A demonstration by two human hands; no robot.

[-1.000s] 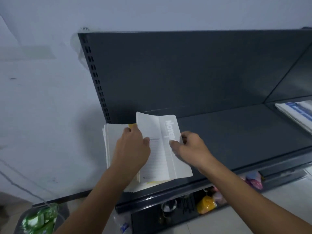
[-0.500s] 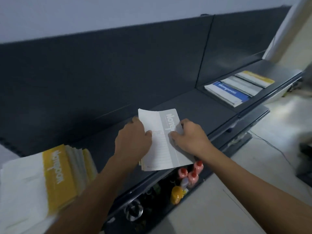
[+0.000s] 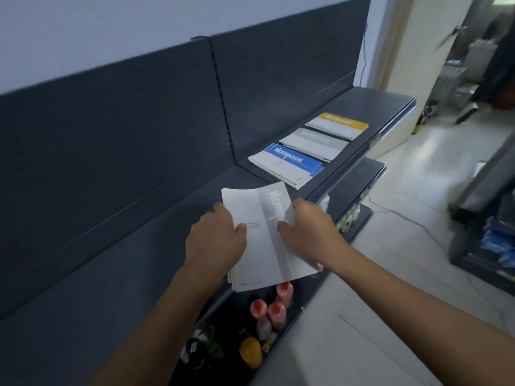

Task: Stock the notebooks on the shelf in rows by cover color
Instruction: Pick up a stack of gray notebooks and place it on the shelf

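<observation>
As we look down at the middle of the frame, both hands are on a small stack of grey notebooks. It is held low over the dark shelf with its near end overhanging the front lip; whether it touches the shelf we cannot tell. Our left hand wraps its fingers round the stack's left edge, thumb on the cover. Our right hand pinches the right edge along the grey stripe. So both are clamped on the same stack.

Up and to the right of the frame sit the piles already laid down: the blue pile nearest, the grey pile just beyond it, the yellow pile farthest, each close beside the next. We judge the job now is to land this stack on the grey one, in the middle. To do it well, we'd square the loose edges first, since the lower left corner looks fanned. Then we'd carry it flat over the blue one without brushing it, and set it down with the stripe facing the same way as the cover beneath.

Now the count: two hands, and one held stack of several copies, too blurred to number. Three piles lie on the shelf, one per colour, the depth of each unclear. Below, lower centre, stand three pink bottles and one yellow bottle.
</observation>
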